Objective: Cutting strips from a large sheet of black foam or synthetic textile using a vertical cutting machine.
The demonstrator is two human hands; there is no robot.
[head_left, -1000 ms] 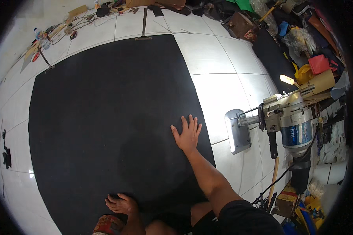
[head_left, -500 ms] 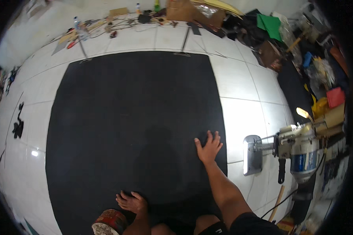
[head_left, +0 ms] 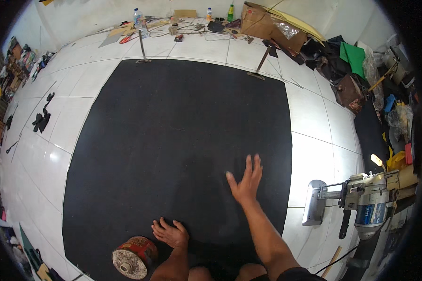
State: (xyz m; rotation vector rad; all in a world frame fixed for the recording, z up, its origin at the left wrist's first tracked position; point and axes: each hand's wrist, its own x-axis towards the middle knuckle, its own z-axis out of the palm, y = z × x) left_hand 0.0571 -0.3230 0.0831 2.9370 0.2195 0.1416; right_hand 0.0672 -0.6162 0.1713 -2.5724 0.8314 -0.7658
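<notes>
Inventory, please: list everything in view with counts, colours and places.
Sheet: one, black, on floor
Tiled floor: one, white, around sheet
Can: one, red with whitish end, sheet's near left
Corded cutting machine: one, silver and blue, right
T-shaped metal tools: two, brownish, sheet's far edge
Bottles: at least three, clear, whitish, green, far wall
Cardboard box: one, brown, far wall
Clutter: uncountable, mixed colours, edges
Left hand: one, bare, on sheet's near part
Right hand: one, bare, over sheet's right
</notes>
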